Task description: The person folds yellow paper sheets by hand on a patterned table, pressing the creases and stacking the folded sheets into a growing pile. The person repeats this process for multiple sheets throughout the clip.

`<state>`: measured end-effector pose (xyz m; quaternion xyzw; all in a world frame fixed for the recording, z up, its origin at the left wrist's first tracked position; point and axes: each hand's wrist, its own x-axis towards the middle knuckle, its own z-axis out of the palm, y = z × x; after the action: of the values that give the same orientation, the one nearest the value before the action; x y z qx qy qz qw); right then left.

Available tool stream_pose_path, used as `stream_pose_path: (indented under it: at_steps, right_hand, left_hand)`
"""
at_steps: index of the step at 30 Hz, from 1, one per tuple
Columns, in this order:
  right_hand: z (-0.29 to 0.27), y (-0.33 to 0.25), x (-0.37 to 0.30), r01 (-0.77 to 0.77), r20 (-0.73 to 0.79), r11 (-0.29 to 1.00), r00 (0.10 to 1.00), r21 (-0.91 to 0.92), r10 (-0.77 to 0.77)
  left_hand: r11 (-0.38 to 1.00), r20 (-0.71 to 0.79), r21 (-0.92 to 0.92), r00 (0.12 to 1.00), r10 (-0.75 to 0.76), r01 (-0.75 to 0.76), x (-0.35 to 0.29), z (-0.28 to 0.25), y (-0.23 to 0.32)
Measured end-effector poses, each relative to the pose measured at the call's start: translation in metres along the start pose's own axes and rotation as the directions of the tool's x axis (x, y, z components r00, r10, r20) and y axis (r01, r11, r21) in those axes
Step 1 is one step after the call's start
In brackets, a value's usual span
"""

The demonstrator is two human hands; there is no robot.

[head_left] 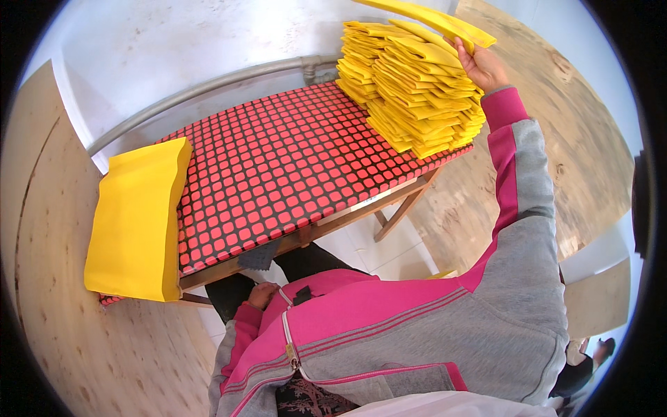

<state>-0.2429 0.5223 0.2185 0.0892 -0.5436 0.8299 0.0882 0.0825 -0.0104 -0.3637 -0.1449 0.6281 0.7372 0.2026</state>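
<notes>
My right hand (pixel 484 68) is raised at the far right, its thumb and fingers pinching one end of a long, folded yellow fabric piece (pixel 445 22). That piece stretches leftward over a tall stack of folded yellow fabric pieces (pixel 424 90), its far end cut off by the view's top edge. The stack stands in uneven layers on the table's far right corner. Low in my lap, my left hand (pixel 262 295) rests against my pink jacket with its fingers curled. Whatever it may hold is hidden.
A red-and-black checked cover lies over the wooden-legged table (pixel 257 174). On its left end sits a flat yellow stack (pixel 135 222). Wooden boards (pixel 556 132) flank both sides, and a pipe (pixel 201 94) runs along the wall. Another person (pixel 580 372) is at the lower right.
</notes>
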Motion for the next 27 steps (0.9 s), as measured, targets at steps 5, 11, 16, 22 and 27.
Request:
stream_pose_path:
  at_steps: [5,11,16,22,27]
  right_hand:
    - [-0.004,0.016,0.024,-0.014,-0.158,0.998,0.987,-0.06,0.005]
    - [-0.003,0.024,0.015,-0.065,-0.144,0.994,0.988,-0.083,0.053]
    - [-0.003,0.015,0.005,-0.173,0.045,0.981,0.983,-0.087,0.178]
    - [-0.01,0.006,-0.018,-0.3,0.275,0.952,0.922,0.066,0.271]
    - [-0.033,0.006,-0.053,-0.222,0.237,0.975,0.946,-0.018,0.22]
  left_hand:
    - [0.99,-0.035,-0.108,0.995,-0.094,0.09,-0.003,0.005,0.001]
    - [1.0,0.003,0.0,1.0,-0.011,0.011,-0.001,0.002,0.0]
    - [0.942,0.091,0.167,0.956,0.278,-0.29,0.002,-0.004,-0.008]
    - [0.939,0.069,0.246,0.97,0.233,-0.242,0.0,-0.003,-0.009]
    - [0.995,0.005,0.057,0.997,0.08,-0.08,0.001,-0.004,-0.009]
